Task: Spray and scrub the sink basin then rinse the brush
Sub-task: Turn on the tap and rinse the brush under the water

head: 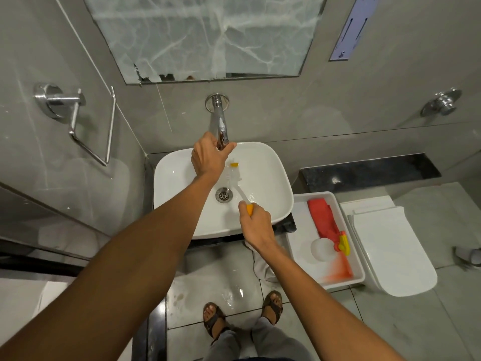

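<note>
The white sink basin (268, 178) sits below a chrome wall tap (220, 121), with a round metal drain (223, 194) at its centre. My left hand (208, 157) grips the end of the tap over the back of the basin. My right hand (256, 225) holds the orange handle of a white-bristled brush (234, 175) at the basin's front right. The brush head points up toward the tap spout, just right of my left hand. A spray bottle (341, 243) with a red and yellow trigger lies in the white tray (299, 230) to the right.
A red cloth (321, 217) lies in the tray beside the spray bottle. A white toilet (390, 251) stands right of the tray. A chrome towel ring (86, 126) hangs on the left wall. A mirror (208, 35) is above the tap. My sandalled feet (242, 313) stand on wet floor tiles.
</note>
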